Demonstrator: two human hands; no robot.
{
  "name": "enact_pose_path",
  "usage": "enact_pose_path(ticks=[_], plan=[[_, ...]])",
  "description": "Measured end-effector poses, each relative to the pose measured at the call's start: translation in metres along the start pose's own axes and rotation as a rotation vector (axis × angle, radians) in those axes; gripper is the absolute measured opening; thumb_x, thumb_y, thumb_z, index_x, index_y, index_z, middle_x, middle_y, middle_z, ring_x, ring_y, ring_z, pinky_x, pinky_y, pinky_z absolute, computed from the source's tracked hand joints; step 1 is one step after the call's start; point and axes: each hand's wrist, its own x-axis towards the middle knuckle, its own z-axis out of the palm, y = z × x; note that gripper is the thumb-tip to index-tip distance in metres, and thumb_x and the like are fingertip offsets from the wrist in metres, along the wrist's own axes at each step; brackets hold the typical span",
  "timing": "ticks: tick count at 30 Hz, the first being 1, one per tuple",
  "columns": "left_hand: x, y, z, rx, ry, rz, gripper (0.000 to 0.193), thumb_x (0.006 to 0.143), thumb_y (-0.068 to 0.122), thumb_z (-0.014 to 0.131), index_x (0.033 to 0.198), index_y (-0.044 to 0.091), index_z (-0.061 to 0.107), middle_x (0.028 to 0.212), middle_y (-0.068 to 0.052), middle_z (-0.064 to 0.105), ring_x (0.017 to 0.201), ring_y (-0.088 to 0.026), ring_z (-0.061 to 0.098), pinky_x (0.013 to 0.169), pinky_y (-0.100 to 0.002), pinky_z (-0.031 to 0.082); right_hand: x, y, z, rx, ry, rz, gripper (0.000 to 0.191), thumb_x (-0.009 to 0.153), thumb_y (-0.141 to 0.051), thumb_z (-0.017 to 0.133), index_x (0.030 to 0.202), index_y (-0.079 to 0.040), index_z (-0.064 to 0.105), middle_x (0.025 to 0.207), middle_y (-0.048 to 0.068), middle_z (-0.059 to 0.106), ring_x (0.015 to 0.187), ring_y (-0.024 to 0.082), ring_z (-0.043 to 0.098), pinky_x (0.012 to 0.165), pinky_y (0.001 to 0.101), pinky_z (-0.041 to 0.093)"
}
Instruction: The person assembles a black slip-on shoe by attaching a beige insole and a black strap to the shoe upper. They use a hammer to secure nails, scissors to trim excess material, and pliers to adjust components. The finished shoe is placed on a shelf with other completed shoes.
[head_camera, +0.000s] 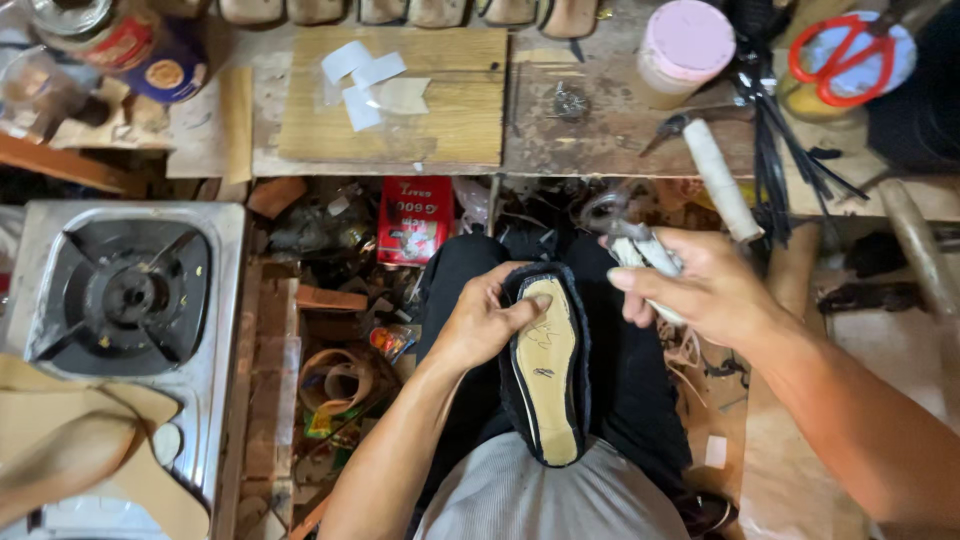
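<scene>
Gripping one shoe (546, 370) — left hand (482, 322); right hand (700, 285) clenching one pair of pliers (632, 232) — one stove (125, 290)

Two hands are seen: the left hand (483, 322) and the right hand (697, 285). One dark shoe upper with a tan insole (547, 365) is counted, and one pair of pincers (625, 228). On the worktop (610, 130), one wooden board (400, 95), one pair of red-handled scissors (838, 55) and one pink-lidded jar (683, 50) are counted. One gas burner (125, 290) is seen.
</scene>
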Motion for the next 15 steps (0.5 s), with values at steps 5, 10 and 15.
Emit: enact_pose_path(ticks=[5,10,15], plan=[[0.003,0.000,0.007,0.022,-0.035,-0.010,0.037,0.091,0.010,0.073,0.125,-0.003,0.066,0.099,-0.002,0.073,0.089,-0.008,0.066,0.082,-0.025,0.056,-0.026,-0.020,-0.014,0.438,-0.052,-0.648,0.064,0.093,-0.005,0.077,0.149,-0.011,0.047,0.093,0.001,0.066,0.070,0.009,0.066,0.062,0.0227,0.054],[0.002,0.003,0.011,0.033,-0.051,0.010,0.039,0.090,0.010,0.073,0.126,-0.002,0.065,0.100,-0.001,0.073,0.089,-0.007,0.066,0.081,-0.025,0.056,-0.017,0.005,-0.010,-0.200,-0.176,0.235,0.045,0.093,-0.013,0.067,0.135,-0.005,0.055,0.094,0.016,0.074,0.071,0.019,0.072,0.060,0.0325,0.059],[-0.006,0.011,0.017,0.106,-0.027,0.008,0.039,0.090,0.012,0.073,0.126,-0.002,0.066,0.098,-0.002,0.075,0.088,-0.007,0.066,0.080,-0.024,0.056,-0.004,0.013,-0.009,-0.191,-0.513,0.301,0.040,0.093,-0.020,0.061,0.129,-0.005,0.063,0.119,0.009,0.079,0.104,0.016,0.076,0.081,0.0309,0.060]])
